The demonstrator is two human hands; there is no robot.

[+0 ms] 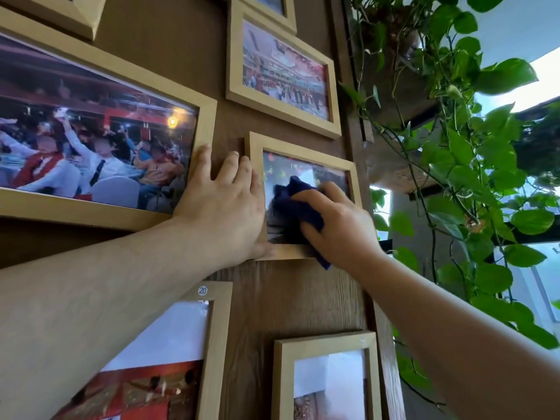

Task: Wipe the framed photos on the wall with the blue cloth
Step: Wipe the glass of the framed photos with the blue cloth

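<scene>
A small light-wood framed photo (306, 151) hangs at the middle of the brown wood wall. My right hand (336, 225) presses a dark blue cloth (298, 207) flat against its glass, covering the lower right of the picture. My left hand (225, 204) lies spread against the frame's left edge, thumb under its bottom left corner, fingers reaching up onto the wall. A large framed photo (100, 125) hangs to the left, and another framed photo (281, 71) hangs above.
Two more framed photos hang below: one at lower left (216, 344) with a "20" sticker, one at lower right (327, 344). More frames are cut off at the top. A trailing green plant (472, 165) on shelves hangs close on the right, beside a bright window.
</scene>
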